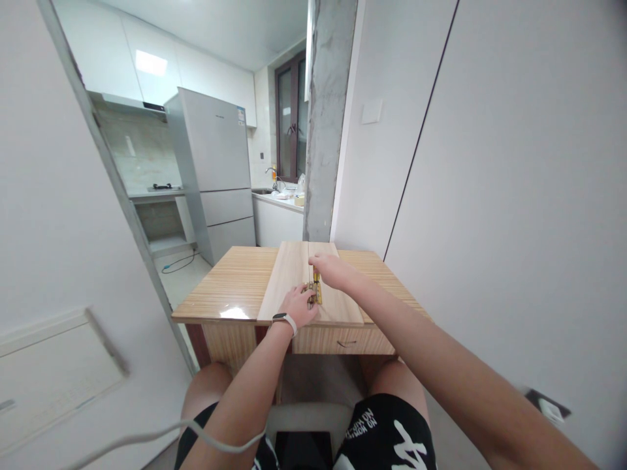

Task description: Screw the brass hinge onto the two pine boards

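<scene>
Two pale wooden boards (289, 261) lie side by side across the desk, with a seam between them. A brass-coloured hinge (319, 295) rests flat near that seam, partly covered by fingers. My left hand (298, 307), with a light-strapped band on its wrist, presses on the boards, its curled fingertips gripping the hinge's left side. Above the hinge, my right hand (330, 271) is closed around the handle of a yellow-and-black screwdriver (316, 269), held upright. The screwdriver's tip is too small to make out against the hinge.
Under the boards stands a striped wooden desk (235, 274) with a drawer (343, 343). A white wall (490, 196) rises close on the right. Beyond the desk are a grey fridge (220, 143) and a kitchen counter (279, 219). A pale cable (196, 427) crosses my left forearm.
</scene>
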Demonstrator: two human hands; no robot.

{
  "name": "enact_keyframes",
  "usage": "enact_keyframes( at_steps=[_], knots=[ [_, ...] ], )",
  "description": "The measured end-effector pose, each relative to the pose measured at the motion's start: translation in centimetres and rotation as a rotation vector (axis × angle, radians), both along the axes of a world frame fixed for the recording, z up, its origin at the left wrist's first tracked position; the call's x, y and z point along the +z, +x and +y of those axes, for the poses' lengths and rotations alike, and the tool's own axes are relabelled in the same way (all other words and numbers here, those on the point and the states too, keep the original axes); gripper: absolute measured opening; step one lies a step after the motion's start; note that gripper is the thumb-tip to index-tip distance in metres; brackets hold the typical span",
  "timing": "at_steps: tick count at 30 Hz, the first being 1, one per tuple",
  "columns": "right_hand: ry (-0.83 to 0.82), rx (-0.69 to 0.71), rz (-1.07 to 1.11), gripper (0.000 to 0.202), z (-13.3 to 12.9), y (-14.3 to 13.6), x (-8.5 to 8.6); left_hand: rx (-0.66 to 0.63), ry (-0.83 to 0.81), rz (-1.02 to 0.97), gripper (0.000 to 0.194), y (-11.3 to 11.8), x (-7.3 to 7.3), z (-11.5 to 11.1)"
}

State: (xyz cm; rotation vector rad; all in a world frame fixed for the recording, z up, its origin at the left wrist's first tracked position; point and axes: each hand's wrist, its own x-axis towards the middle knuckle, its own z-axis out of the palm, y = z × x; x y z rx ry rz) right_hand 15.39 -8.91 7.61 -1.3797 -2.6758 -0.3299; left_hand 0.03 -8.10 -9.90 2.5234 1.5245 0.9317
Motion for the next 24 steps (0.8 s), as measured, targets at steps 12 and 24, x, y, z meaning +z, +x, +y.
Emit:
enact_keyframes(
  at_steps=[12,24],
  knots=[
    [0.025,-0.081,-0.114,0.018,-1.6,0.3,1.6,0.003,0.003,-0.001,0.037,0.0,-0.1,0.1],
    [0.065,-0.095,-0.185,0.027,-1.3,-0.2,1.5,0.003,-0.009,0.002,0.036,0.1,0.1,-0.1]
  ],
)
